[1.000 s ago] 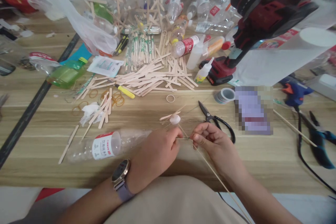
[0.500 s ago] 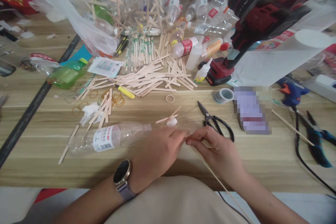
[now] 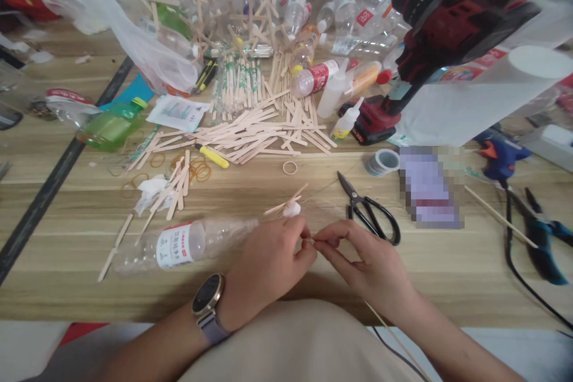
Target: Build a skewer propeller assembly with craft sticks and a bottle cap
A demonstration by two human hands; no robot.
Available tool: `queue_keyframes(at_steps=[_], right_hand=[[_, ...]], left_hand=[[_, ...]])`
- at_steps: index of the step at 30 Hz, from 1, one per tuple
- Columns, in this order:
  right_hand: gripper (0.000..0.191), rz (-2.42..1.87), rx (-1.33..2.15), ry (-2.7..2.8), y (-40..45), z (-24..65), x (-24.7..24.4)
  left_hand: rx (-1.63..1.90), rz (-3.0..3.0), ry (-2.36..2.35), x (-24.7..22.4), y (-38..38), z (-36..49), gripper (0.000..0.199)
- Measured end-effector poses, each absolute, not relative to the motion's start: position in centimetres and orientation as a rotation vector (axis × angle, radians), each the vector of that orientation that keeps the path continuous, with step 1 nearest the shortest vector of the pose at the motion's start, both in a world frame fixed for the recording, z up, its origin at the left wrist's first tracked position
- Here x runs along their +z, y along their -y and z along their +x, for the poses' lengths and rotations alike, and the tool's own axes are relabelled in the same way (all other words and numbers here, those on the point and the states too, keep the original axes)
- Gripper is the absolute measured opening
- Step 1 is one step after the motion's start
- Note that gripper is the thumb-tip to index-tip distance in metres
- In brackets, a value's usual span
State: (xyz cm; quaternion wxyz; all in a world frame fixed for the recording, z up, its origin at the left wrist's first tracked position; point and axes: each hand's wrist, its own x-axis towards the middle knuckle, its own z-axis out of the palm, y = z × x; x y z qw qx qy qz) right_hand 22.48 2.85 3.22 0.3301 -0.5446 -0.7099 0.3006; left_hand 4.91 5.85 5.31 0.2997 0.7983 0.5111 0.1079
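My left hand (image 3: 280, 256), with a watch (image 3: 208, 295) on its wrist, is closed in a pinch. My right hand (image 3: 364, 259) pinches right beside it, the fingertips of both meeting at a small pale bit too tiny to name. A thin wooden stick (image 3: 394, 337) runs from beneath my right hand toward my lap; its upper end is hidden. Just beyond my fingers lie a small white lump (image 3: 292, 209) and some wooden slivers (image 3: 286, 200). Black-handled scissors (image 3: 369, 209) rest open beyond my right hand. A clear plastic bottle (image 3: 197, 243) lies on its side near my left hand.
Many craft sticks (image 3: 250, 131) are heaped mid-table, with a yellow-handled tool (image 3: 212, 156) near them. At right stand a red power drill (image 3: 421, 54), a tape roll (image 3: 382, 162), a blurred-out phone (image 3: 430, 188), a glue gun (image 3: 499, 155) and pliers (image 3: 544, 239). Bottles crowd the back.
My fingertips have shifted slightly: my left hand's thumb and fingers now show in a pinch facing my right. The thin stick shows less above my lap, more covered by my right hand.
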Motion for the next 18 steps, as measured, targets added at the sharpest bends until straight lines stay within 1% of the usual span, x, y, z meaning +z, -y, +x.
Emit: queue_keyframes(at_steps=[9,14,18], right_hand=[[0.01,-1.37,0.7,1.956,-3.11,22.18,2.99],[0.01,-1.419,0.83,1.89,-3.04,22.26,2.92],[0.008,-1.421,0.94,1.847,-3.3,22.59,3.08]], left_hand=[[0.254,2.008,-1.383,5.72,-5.81,4.89,0.01],[0.272,1.951,-1.323,5.52,-5.85,4.71,0.013],[0.282,1.959,-1.287,5.43,-6.06,4.38,0.021]])
